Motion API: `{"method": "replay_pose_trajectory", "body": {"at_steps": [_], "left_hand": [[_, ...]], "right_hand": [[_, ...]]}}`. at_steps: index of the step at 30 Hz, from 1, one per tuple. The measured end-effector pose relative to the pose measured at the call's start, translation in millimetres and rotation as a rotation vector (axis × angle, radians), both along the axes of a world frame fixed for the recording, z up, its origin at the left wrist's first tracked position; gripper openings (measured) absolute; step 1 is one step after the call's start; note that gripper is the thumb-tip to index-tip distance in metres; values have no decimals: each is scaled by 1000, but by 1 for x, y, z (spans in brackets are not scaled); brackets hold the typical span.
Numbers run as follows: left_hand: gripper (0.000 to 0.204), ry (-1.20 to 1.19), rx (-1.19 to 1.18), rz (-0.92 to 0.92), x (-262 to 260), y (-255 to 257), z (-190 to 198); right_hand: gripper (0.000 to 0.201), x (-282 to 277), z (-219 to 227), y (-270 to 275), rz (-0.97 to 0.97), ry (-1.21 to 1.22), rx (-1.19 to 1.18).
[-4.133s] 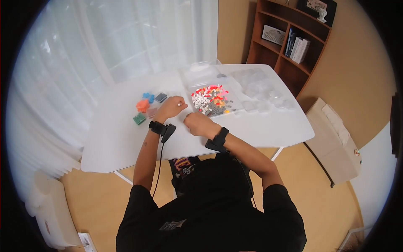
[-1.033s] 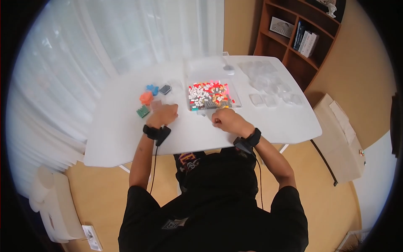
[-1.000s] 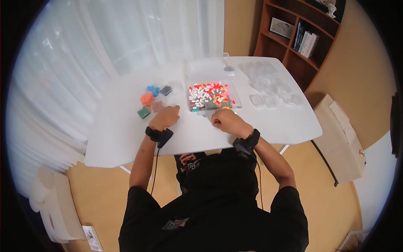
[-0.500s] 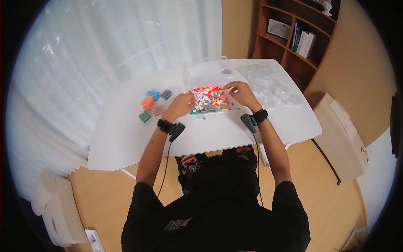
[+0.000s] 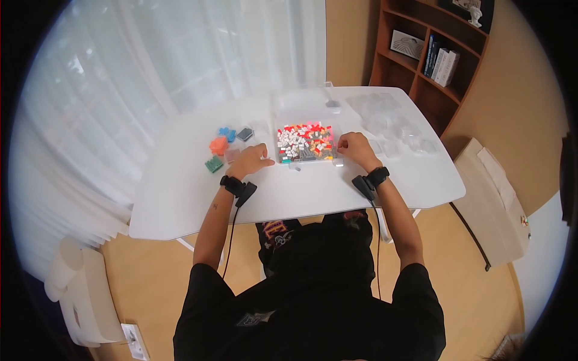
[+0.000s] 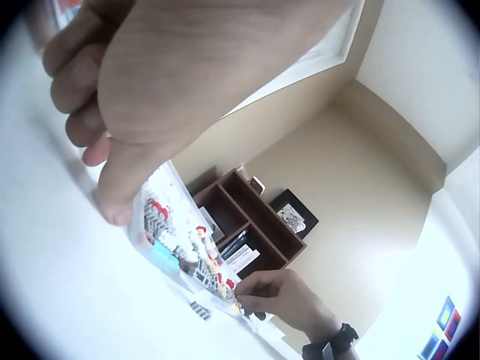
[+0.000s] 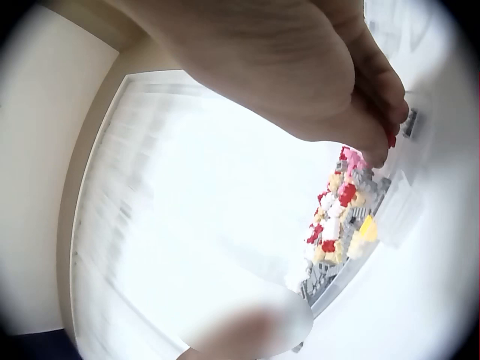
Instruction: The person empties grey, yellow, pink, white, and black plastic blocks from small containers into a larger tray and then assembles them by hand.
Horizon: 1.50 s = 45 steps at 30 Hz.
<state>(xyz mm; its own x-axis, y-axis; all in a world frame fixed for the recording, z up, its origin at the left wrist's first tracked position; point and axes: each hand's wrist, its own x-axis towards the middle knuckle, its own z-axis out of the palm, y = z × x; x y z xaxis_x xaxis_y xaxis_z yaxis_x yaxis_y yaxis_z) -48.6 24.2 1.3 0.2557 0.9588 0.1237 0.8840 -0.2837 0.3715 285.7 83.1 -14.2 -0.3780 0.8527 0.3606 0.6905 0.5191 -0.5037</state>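
A clear tray [image 5: 304, 160] of small building bricks [image 5: 299, 141], mostly white, red, grey and tan, lies between the two hands. At its left edge is my left hand [image 5: 250, 161], thumb stretched toward the rim, fingers loosely bent, nothing held. My right hand [image 5: 356, 148] is at the tray's right side. In the right wrist view its thumb and forefinger pinch a small red brick [image 7: 391, 139], partly hidden by the fingertips. A loose grey brick [image 6: 200, 310] lies on the table in front of the tray.
Behind the tray stands its clear lid [image 5: 301, 101]. To the left sit blue [image 5: 227, 133], orange [image 5: 218, 145], green [image 5: 214, 163] and dark [image 5: 245, 133] small pieces or boxes. Several clear boxes [image 5: 391, 120] cover the back right of the white table [image 5: 174, 204].
Both hands have come from in front of the tray to its two sides. Since half a second ago the right hand has drawn nearer me, down to the red brick; the left has moved slightly off the bricks.
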Motion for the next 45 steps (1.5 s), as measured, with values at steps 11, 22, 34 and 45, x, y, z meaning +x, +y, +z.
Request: {"method": "replay_pose_trajectory", "body": {"at_steps": [11,22,34,45], "left_hand": [[19,-165,198,-7,-10,42,-21],[35,25,111,69,19,75,-32],[41,180,15,169,33,71,-24],[29,254,44,58,24,68,-29]], "right_hand": [[17,2,1,1,-127,-23,306],[9,-93,5,-66,351,-80,245],[6,-113,0,-70,272,-253,188],[6,-102,2,-49,420,12,126]]}}
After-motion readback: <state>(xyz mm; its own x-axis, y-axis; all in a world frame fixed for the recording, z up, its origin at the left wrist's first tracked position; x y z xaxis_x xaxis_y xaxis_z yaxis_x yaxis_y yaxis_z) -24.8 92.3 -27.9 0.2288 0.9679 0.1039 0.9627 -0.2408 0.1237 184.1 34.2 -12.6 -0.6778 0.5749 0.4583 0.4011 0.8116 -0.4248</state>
